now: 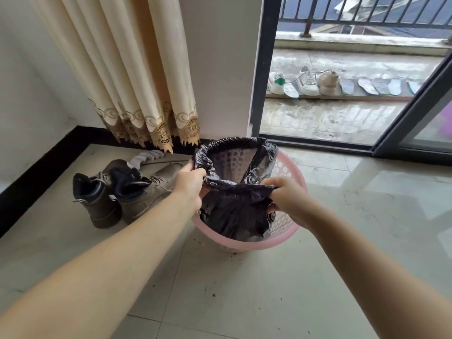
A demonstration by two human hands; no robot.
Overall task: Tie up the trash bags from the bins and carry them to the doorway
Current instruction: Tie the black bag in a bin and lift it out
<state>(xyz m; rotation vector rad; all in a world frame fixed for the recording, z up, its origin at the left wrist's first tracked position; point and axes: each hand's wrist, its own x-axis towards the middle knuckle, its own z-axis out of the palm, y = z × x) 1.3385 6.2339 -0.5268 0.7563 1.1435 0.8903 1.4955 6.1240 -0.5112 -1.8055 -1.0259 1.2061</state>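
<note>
The black trash bag (pixel 234 211) sits in the pink bin (pixel 287 167) on the floor (pixel 269 289) near the curtain (pixel 137 81). Thin, soft and likely light, it is best gathered at the rim. Left hand (pixel 189 183) and right hand (pixel 286 199) each have a grip pinching that rim.

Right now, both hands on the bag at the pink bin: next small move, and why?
Probably draw the two gripped edges together over the middle to start a knot. The left hand and right hand each pinch the rim of the black trash bag, whose mouth still gapes open and which still sits inside the pink bin.
</note>
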